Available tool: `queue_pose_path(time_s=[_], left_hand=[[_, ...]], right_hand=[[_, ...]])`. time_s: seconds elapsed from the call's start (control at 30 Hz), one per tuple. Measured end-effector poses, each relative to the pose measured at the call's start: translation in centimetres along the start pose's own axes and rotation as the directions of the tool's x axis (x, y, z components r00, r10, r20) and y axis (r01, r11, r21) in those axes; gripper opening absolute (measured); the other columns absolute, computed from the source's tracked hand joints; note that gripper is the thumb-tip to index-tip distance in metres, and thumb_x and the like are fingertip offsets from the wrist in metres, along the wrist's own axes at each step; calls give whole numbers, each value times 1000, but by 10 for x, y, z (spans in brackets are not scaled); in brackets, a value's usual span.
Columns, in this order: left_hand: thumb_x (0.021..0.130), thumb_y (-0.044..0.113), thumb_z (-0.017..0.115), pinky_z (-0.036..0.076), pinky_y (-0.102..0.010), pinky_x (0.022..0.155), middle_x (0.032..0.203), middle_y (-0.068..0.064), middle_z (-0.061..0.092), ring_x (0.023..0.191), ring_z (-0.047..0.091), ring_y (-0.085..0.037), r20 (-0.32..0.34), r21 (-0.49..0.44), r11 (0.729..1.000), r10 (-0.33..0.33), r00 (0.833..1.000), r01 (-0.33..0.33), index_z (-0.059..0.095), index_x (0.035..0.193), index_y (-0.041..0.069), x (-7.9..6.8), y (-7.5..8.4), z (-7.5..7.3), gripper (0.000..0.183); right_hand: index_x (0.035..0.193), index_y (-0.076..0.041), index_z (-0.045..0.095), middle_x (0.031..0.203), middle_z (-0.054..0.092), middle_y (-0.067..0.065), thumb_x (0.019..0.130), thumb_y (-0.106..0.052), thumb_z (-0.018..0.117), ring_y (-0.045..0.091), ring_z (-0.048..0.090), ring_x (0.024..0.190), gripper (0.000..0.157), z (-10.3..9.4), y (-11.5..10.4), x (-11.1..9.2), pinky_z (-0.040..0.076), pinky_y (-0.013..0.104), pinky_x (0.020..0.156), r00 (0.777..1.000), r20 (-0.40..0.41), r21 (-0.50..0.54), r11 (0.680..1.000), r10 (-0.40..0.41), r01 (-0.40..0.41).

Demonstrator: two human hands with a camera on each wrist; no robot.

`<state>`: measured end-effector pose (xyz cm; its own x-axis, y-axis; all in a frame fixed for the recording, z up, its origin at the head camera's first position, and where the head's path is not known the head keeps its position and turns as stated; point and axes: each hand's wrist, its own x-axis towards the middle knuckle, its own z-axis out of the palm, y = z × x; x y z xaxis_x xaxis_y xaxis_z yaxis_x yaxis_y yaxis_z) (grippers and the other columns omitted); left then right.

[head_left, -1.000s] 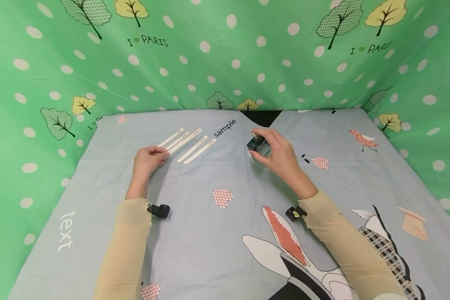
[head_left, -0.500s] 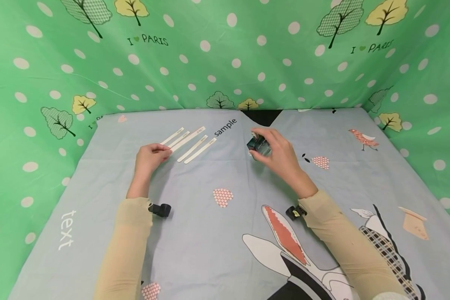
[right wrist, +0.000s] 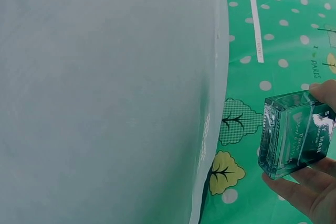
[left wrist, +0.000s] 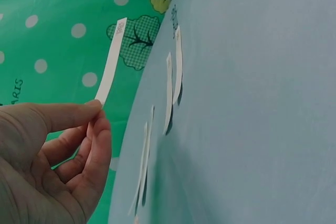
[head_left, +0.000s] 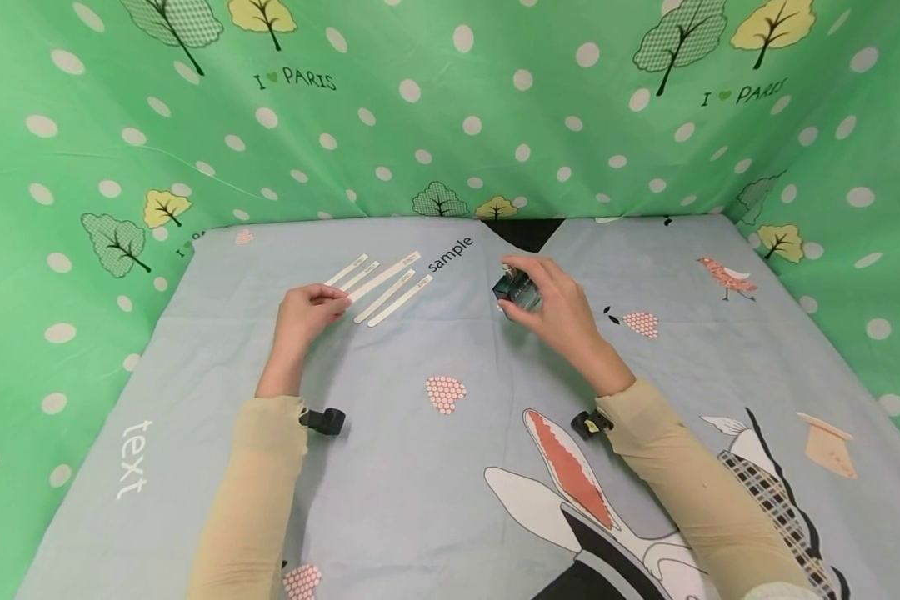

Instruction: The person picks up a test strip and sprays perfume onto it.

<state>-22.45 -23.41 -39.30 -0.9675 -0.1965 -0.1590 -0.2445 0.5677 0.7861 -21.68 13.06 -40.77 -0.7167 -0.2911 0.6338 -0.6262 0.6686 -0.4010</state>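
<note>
My left hand pinches one end of a white paper test strip between thumb and fingers; small print marks its far end. In the left wrist view the strip is raised off the cloth. Two strips lie to its left, partly behind it and the hand in the head view, and two more, such as this paper strip, lie on the right. My right hand grips a square dark-green glass perfume bottle between thumb and fingers, its sprayer uncovered. White lettering shows on the glass.
A blue-grey printed cloth covers the table, with hearts, a rabbit and the word "sample" on it. Green dotted curtains hang behind and at both sides. A small black camera is strapped to the left wrist, another camera to the right.
My left hand has moved a little to the right and away from me, carrying the pinched strip along. The right hand and the perfume bottle have stayed nearly still.
</note>
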Motion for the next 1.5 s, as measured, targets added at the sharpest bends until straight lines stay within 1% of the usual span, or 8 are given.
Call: queue_pose_path(time_s=[0.2,0.43,0.63,0.87,0.93,1.17,1.27,1.5], left_hand=[[93,20,68,54,-14,68,104,-16,72,69,62,4,9,6,999,49,999,-49,71,108,0,-1,2,3,26],[93,21,68,55,-17,71,103,-16,73,70,62,2,22,15,997,71,997,-71,72,108,1,-2,4,5,25],[93,21,69,54,-15,68,103,-17,73,69,61,3,23,13,995,95,995,-95,71,107,-1,-4,7,7,26],[94,20,67,59,-36,85,108,-20,71,72,63,0,43,9,995,99,994,-99,71,110,-1,-6,10,8,26],[94,20,67,59,-38,87,108,-20,71,72,63,0,50,7,995,100,994,-100,71,110,-1,-7,11,8,26],[94,20,67,58,-43,90,108,-21,72,86,71,-19,51,9,994,109,993,-110,71,110,-1,-9,16,11,26],[94,20,67,58,-43,89,108,-21,72,85,72,-18,57,15,993,120,991,-121,71,110,0,-10,19,11,26],[94,22,69,57,-31,80,105,-17,73,78,67,-9,56,32,992,120,991,-122,72,108,2,-12,24,12,24]], right_hand=[[134,-16,58,121,66,13,81,-20,83,31,67,105,58,0,1,0,59,47,80,1000,0,-2,1000,0,0],[134,-17,58,120,66,14,81,-20,83,31,67,105,58,0,0,0,59,47,79,1000,-3,2,1000,-2,2],[134,-17,58,119,66,14,81,-20,83,31,67,104,58,1,1,0,59,48,79,1000,-4,-4,1000,-2,2],[134,-17,58,121,66,13,81,-20,83,31,66,107,58,0,0,0,58,48,81,1000,-1,2,1000,0,0],[134,-17,58,121,66,13,81,-20,83,31,66,107,58,0,0,0,58,48,82,1000,-1,4,1000,1,-1],[134,-17,58,120,66,14,82,-20,83,32,67,104,58,0,0,0,59,48,80,1000,0,1,1000,7,-7],[134,-18,58,121,66,14,82,-21,83,32,67,104,58,-1,0,0,59,48,80,1000,2,-1,1000,10,-10],[134,-17,58,122,65,14,82,-21,83,32,67,106,58,-1,-1,0,59,48,80,1000,2,-2,1000,9,-9]])
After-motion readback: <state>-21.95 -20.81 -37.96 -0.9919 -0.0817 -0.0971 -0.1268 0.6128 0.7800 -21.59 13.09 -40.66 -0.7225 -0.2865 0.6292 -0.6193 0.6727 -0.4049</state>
